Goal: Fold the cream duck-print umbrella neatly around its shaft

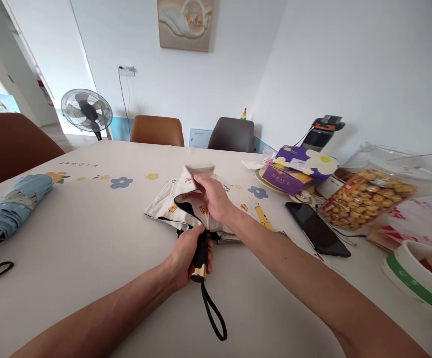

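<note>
A white folding umbrella (163, 203) with small yellow cartoon prints lies on the table, its canopy loose and partly spread. My left hand (186, 256) is wrapped round its black handle, which ends in a gold-coloured band. From that end a black wrist strap hangs toward me. Above the canopy, my right hand (216, 196) pinches a raised fold of the fabric between thumb and fingers; the fold is slightly blurred. A blue folded umbrella (22, 204) with a black handle and strap rests at the far left, apart from both hands.
The table (89, 278) has a pale cover with printed flowers. On the right are a black phone (317, 228), a purple box (286, 179), a clear snack container (372, 196) and tape rolls (417, 278). Chairs (157, 130) and a fan (87, 110) stand beyond.
</note>
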The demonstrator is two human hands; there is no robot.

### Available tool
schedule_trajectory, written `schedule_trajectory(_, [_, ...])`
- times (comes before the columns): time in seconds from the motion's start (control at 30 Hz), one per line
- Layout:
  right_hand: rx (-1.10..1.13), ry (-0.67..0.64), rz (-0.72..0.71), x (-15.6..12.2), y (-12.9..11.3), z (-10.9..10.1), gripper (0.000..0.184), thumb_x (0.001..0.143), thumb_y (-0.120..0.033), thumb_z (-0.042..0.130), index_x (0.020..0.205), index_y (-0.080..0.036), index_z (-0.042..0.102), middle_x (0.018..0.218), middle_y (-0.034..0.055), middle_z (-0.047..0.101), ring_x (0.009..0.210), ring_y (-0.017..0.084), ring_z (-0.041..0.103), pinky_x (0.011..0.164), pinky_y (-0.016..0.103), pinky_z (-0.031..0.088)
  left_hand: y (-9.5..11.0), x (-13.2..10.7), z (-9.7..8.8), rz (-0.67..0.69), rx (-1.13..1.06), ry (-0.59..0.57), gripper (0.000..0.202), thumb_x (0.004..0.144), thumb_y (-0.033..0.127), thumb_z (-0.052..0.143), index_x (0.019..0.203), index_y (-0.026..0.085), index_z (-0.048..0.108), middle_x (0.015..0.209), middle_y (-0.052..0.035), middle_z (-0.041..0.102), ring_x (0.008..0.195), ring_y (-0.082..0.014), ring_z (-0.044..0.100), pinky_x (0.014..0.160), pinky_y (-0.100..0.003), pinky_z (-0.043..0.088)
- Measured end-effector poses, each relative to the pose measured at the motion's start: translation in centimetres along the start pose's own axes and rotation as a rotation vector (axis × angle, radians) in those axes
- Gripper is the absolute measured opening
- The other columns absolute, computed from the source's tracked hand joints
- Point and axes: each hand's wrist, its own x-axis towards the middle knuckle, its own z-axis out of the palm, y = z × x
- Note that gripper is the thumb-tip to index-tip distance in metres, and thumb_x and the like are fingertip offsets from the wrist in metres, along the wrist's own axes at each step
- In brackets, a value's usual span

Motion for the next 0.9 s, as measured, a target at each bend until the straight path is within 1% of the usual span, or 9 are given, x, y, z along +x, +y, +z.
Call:
schedule_trajectory(0.1, [0.070,-0.070,0.020,0.1,0.8,0.0,0.025,0.074,-0.039,0.057,0.085,-0.018,0.065,0.101,0.0057,0.065,0.094,0.019,0.060,0.075,0.031,0.049,0.1,-0.1,0.1,0.003,0.024,-0.001,0.018,0.083,0.034,0.042,0.080,0.017,0.046,0.065,0.0009,0.051,0.042,-0.0089,0.045,0.032,-0.023,0.041])
schedule_trajectory(0.2, [0.060,-0.083,0.017,0.2,0.9,0.1,0.025,0.073,-0.039,0.058,0.082,-0.017,0.065,0.098,0.0068,0.064,0.094,0.019,0.060,0.075,0.032,0.049,0.2,-0.1,0.2,-0.003,0.061,-0.010,0.017,0.081,0.034,0.044,0.078,0.017,0.047,0.065,0.0013,0.051,0.042,-0.0090,0.046,0.033,-0.024,0.042])
schedule_trajectory(0.33, [0.031,-0.094,0.017,0.0,0.6,0.5,0.026,0.074,-0.041,0.058,0.081,-0.017,0.064,0.097,0.0062,0.064,0.093,0.019,0.060,0.078,0.031,0.048,0.1,0.2,-0.1,0.063,0.170,0.006,0.030,0.077,0.046,0.054,0.074,0.018,0.046,0.060,0.0029,0.049,0.040,-0.0087,0.045,0.033,-0.024,0.042])
schedule_trajectory(0.5, [-0.030,-0.020,0.078,0.0,0.7,1.7,0.022,0.073,-0.039,0.057,0.075,-0.018,0.063,0.092,0.0056,0.066,0.092,0.020,0.060,0.082,0.033,0.045,-0.1,0.5,-0.7,0.062,0.355,0.001,0.039,0.078,0.054,0.051,0.068,0.017,0.045,0.051,0.0003,0.050,0.036,-0.0120,0.051,0.037,-0.024,0.043])
schedule_trajectory(0.67, [-0.055,0.002,0.117,0.4,0.0,2.0,0.019,0.072,-0.035,0.057,0.071,-0.016,0.062,0.084,0.0053,0.066,0.086,0.019,0.062,0.078,0.033,0.046,0.0,0.5,-0.7,0.075,0.304,0.003,0.037,0.079,0.053,0.051,0.072,0.018,0.043,0.055,0.0013,0.050,0.036,-0.0124,0.051,0.038,-0.028,0.047])
schedule_trajectory(0.7, [-0.066,0.000,0.078,0.3,-0.5,1.7,0.019,0.073,-0.035,0.056,0.072,-0.016,0.062,0.084,0.0048,0.066,0.086,0.019,0.062,0.078,0.033,0.046,0.0,0.5,-0.6,0.074,0.282,-0.002,0.036,0.080,0.052,0.051,0.073,0.018,0.043,0.056,0.0017,0.050,0.037,-0.0119,0.050,0.038,-0.029,0.047])
schedule_trajectory(0.77, [-0.167,0.009,-0.082,-0.4,-1.8,0.8,0.020,0.076,-0.035,0.053,0.077,-0.018,0.063,0.086,0.0033,0.066,0.087,0.018,0.061,0.080,0.032,0.045,0.0,0.5,-0.6,0.064,0.235,-0.017,0.032,0.082,0.050,0.048,0.076,0.018,0.043,0.058,0.0021,0.050,0.038,-0.0116,0.050,0.038,-0.029,0.048])
schedule_trajectory(0.83, [-0.420,-0.014,-0.281,-1.7,-2.8,-0.6,0.020,0.079,-0.033,0.051,0.082,-0.020,0.065,0.089,0.0016,0.067,0.092,0.017,0.059,0.085,0.032,0.042,0.1,0.6,-0.6,0.045,0.195,-0.029,0.029,0.084,0.047,0.045,0.078,0.018,0.044,0.059,0.0019,0.051,0.040,-0.0114,0.050,0.037,-0.027,0.047])
schedule_trajectory(0.9, [-0.648,-0.114,-0.350,-3.2,-3.2,-2.0,0.019,0.082,-0.028,0.048,0.087,-0.023,0.066,0.097,0.0012,0.067,0.096,0.018,0.058,0.085,0.033,0.043,0.1,0.6,-0.6,0.029,0.159,-0.028,0.028,0.085,0.045,0.044,0.078,0.017,0.046,0.059,0.0019,0.050,0.040,-0.0106,0.048,0.035,-0.026,0.045])
